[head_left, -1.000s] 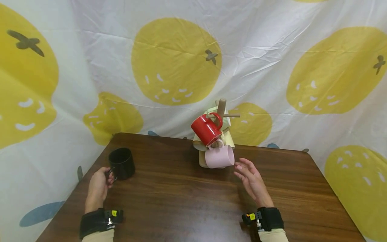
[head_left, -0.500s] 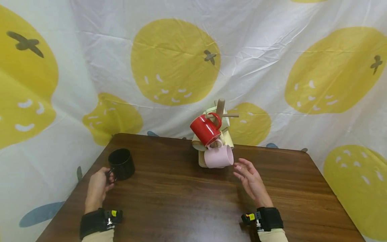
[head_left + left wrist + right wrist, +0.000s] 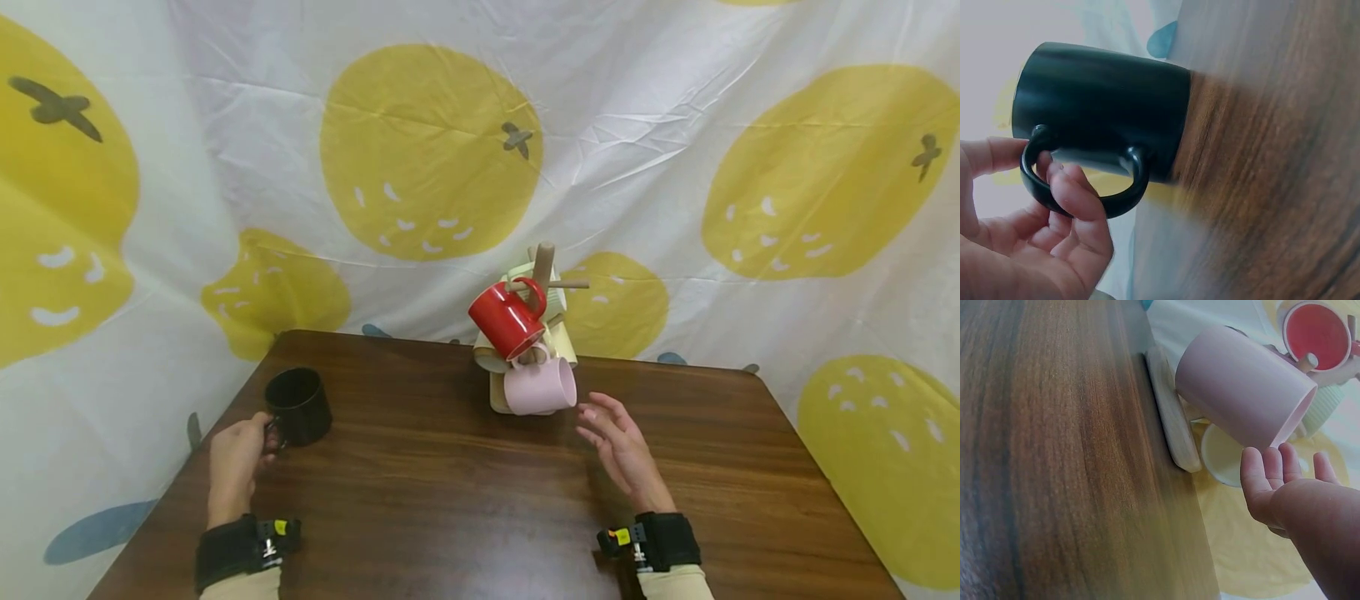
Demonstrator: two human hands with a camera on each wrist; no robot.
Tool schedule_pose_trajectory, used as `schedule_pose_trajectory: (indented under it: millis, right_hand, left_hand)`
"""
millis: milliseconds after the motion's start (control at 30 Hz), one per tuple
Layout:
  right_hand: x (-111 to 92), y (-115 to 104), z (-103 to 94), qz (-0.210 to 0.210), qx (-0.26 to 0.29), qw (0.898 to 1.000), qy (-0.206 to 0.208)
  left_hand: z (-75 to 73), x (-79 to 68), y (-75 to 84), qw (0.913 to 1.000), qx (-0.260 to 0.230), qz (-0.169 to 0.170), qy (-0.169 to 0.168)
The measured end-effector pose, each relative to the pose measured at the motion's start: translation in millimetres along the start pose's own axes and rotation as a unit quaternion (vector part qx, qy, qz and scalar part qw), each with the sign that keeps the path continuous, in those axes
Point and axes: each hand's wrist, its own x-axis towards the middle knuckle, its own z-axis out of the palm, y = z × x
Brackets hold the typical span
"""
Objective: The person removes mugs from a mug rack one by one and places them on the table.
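Observation:
A black mug (image 3: 300, 408) stands upright on the left of the table. My left hand (image 3: 236, 462) holds it by its handle (image 3: 1125, 203), with thumb and fingers curled at the loop in the left wrist view. A pink mug (image 3: 538, 387) hangs sideways, low on the wooden mug tree (image 3: 543, 262). Beside its open rim is my right hand (image 3: 626, 458), fingers loosely extended and holding nothing. In the right wrist view the right fingertips (image 3: 1250, 462) come right up to the rim of the pink mug.
A red mug (image 3: 506, 321) hangs tilted above the pink one. Behind them on the tree are a pale green mug (image 3: 557, 298) and a cream mug (image 3: 564, 343), partly hidden. A lemon-print cloth (image 3: 435, 150) rises behind the wooden table (image 3: 450, 500).
The head view has shifted very slightly. My left hand has moved a touch left at the black mug's handle; my right hand stays beside the pink mug.

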Motion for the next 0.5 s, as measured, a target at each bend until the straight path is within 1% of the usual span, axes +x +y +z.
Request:
schedule_pose_trajectory:
  millis: [133, 233, 300, 500]
  right_hand:
    - [0.0, 1.7, 0.3, 0.01, -0.003, 1.0, 0.005]
    - [0.2, 3.8, 0.6, 0.021, -0.004, 1.0, 0.011]
    - [0.5, 5.1, 0.6, 0.025, -0.004, 1.0, 0.011]
    - [2.4, 7.1, 1.1, 0.033, 0.0, 0.999, 0.018]
  left_hand:
    - [-0.3, -1.7, 1.2, 0.9999, 0.003, 0.002, 0.016]
    - [-0.7, -3.6, 1.6, 0.9993, 0.004, 0.013, 0.034]
    - [-1.5, -4.5, 2.6, 0.9987, 0.013, 0.019, 0.046]
    - [-3.0, -6.1, 8.0, 0.9944, 0.049, 0.059, 0.073]
